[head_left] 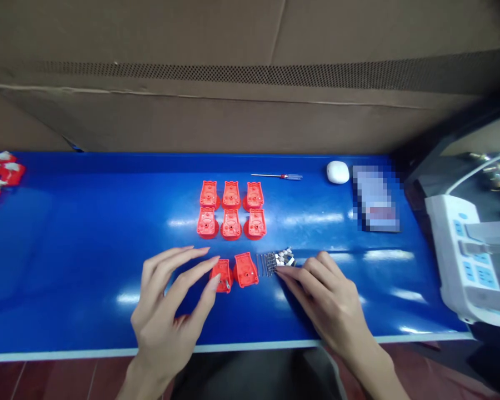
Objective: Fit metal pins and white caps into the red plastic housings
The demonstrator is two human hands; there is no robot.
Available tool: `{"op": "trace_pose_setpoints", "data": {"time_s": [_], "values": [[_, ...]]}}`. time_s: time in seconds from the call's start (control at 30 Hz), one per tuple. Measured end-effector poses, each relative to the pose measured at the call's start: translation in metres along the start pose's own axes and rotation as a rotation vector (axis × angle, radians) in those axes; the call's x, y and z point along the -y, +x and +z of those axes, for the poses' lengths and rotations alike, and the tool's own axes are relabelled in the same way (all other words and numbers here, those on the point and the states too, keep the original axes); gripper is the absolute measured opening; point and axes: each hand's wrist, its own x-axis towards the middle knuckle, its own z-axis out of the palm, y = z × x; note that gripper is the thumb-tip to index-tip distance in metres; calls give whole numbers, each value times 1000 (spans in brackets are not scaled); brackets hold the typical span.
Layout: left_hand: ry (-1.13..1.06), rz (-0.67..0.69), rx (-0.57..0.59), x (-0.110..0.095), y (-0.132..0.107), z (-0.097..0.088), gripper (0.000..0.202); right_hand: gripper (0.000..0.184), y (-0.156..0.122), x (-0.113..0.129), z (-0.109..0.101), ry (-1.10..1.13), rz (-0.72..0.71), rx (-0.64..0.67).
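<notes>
My left hand hovers with fingers curved and spread apart at the left side of a red plastic housing; whether a fingertip touches it I cannot tell. A small metal piece shows at that housing's lower right. Just right of it sits a second, slightly turned red housing. My right hand has thumb and forefinger pinched together at a little heap of small metal parts. What the pinch holds, if anything, is hidden. Several thin dark pins or springs lie in a row beside the heap.
Behind my hands, several more red housings stand in two rows. A screwdriver, a white rounded case and a pixelated object lie farther back. Red and white parts sit far left; a white power strip is at right.
</notes>
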Motion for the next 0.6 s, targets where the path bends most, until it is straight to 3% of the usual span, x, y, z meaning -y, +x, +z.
{"op": "trace_pose_setpoints", "data": {"time_s": [0.13,0.3,0.47,0.6], "values": [[-1,11,25,3,1,-1,40,21,0,1,-3,22,7,-1],[-74,-5,206,7,0,-5,52,24,8,12,-15,100,5,-46],[-138,-73,375,14,-7,-4,67,29,23,40,-22,251,-14,-103],[-182,-112,434,22,-11,1,64,25,33,66,-7,298,6,-82]]}}
